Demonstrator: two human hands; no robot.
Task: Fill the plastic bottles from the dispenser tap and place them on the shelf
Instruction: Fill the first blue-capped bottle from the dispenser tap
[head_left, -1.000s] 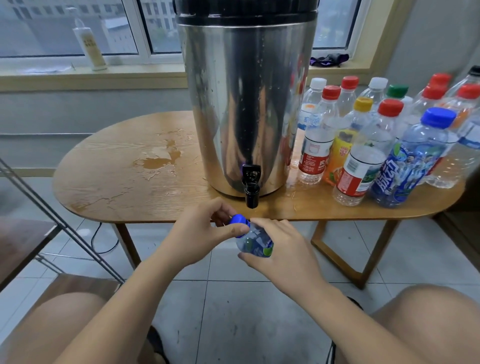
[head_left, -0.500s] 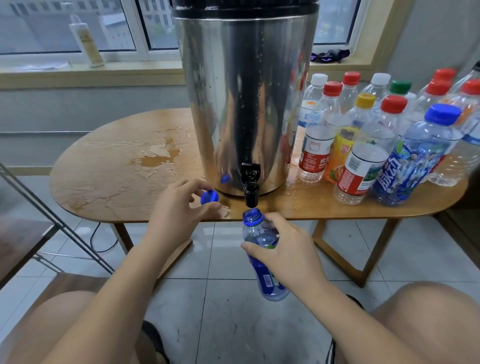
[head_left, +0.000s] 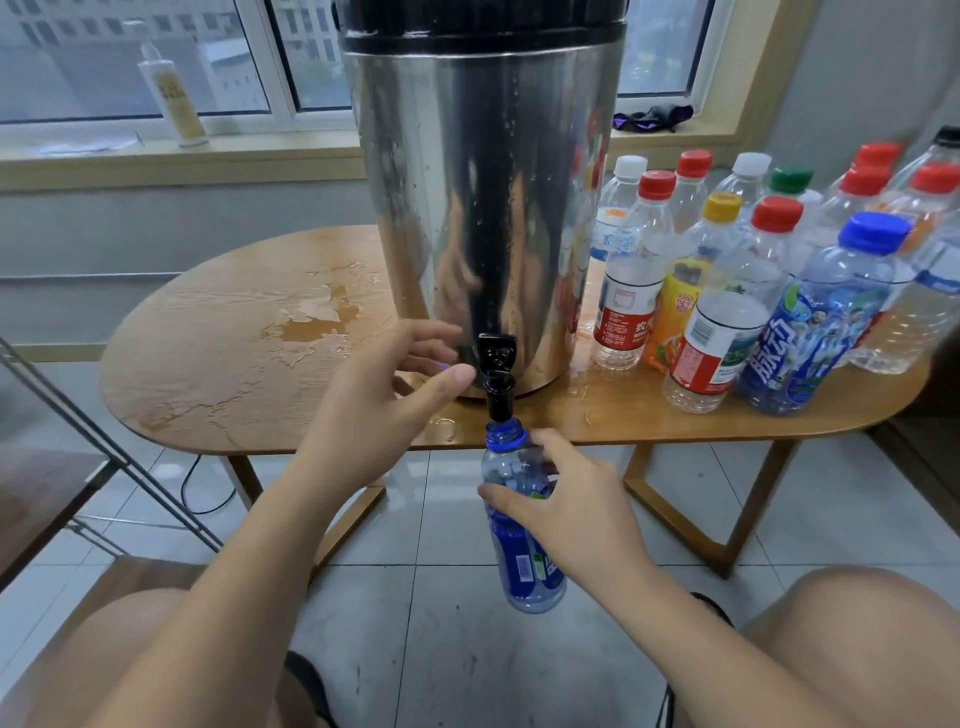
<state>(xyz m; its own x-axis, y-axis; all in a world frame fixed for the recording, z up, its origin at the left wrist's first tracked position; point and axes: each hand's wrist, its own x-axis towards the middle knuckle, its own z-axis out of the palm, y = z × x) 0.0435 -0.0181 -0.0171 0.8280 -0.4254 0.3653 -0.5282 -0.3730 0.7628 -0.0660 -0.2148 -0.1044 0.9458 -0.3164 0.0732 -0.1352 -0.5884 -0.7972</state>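
Observation:
A steel dispenser (head_left: 483, 208) stands on the wooden table (head_left: 208, 395), its black tap (head_left: 497, 364) overhanging the front edge. My right hand (head_left: 571, 514) grips an uncapped blue-labelled plastic bottle (head_left: 532, 577) upright, its open neck directly under the spout. My left hand (head_left: 384, 400) is at the tap's left side, thumb beside the spout and fingers near the lever. A sliver of the blue cap (head_left: 445, 368) shows pinched between thumb and fingers. No water stream is visible.
Several capped bottles (head_left: 727, 312) crowd the table right of the dispenser. A water puddle (head_left: 311, 322) lies on its left half. A metal-framed shelf (head_left: 104, 447) with wooden boards stands at the left. My knees sit low in view over a tiled floor.
My left hand unscrewed the blue cap and carried it up to the tap. My right hand turned the bottle upright and raised its neck under the spout.

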